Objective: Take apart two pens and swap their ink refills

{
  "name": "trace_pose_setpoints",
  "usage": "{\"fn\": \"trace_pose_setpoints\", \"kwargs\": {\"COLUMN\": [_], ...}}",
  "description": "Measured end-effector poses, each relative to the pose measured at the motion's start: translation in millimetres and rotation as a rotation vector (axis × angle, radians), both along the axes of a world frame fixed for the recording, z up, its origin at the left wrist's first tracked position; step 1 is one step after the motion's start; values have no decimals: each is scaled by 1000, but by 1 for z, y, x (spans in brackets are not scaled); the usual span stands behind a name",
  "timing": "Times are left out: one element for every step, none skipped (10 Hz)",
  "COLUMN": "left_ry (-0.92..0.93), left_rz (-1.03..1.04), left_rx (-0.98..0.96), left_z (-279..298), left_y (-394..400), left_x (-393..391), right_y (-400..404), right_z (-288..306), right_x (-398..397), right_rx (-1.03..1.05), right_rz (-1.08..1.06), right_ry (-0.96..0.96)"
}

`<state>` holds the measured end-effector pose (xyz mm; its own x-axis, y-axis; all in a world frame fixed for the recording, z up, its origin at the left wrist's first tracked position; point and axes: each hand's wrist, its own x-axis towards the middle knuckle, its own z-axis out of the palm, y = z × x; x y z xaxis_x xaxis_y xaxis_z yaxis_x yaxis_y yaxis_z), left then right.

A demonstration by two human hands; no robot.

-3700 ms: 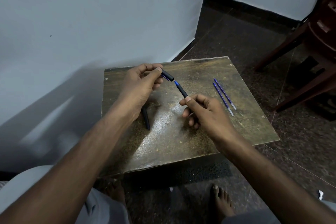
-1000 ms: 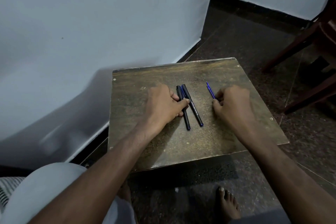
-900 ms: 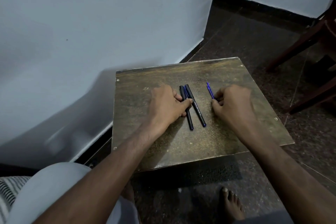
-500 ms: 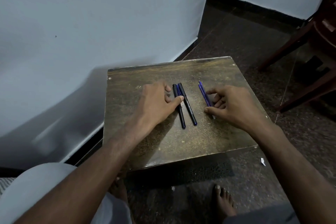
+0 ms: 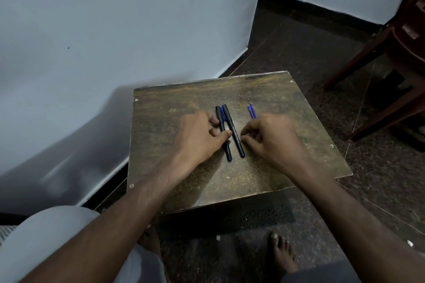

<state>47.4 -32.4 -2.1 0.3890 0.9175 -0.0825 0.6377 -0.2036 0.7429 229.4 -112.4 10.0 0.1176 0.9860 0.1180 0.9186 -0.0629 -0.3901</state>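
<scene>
Two black pens [image 5: 231, 132] lie side by side in the middle of the worktop [image 5: 161, 122]. The left hand [image 5: 197, 138] rests on the left pen, thumb and fingers touching it. The right hand [image 5: 273, 138] is curled, fingers close together, just beside the right pen. Two blue refills [image 5: 252, 111] peek out behind the right hand.

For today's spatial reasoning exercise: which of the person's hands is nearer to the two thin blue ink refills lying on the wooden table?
Right. The right hand covers the near ends of the two thin blue ink refills; the left hand rests on the black pens, farther left.
</scene>
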Motion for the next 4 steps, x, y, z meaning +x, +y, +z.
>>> {"fn": "trace_pose_setpoints", "kwargs": {"left_ry": [-51, -104, -91, 18], "left_rz": [31, 31, 14, -20], "left_rx": [-95, -141, -90, 139], "left_z": [3, 1, 0, 0], "left_y": [1, 1, 6, 7], "left_x": [4, 4, 0, -5], "right_y": [3, 6, 5, 6], "right_z": [-5, -6, -6, -1], "right_x": [-8, -6, -3, 8], "right_rx": [-13, -12, 13, 145], "right_rz": [25, 19, 6, -112], "right_ry": [-19, -17, -21, 17]}}
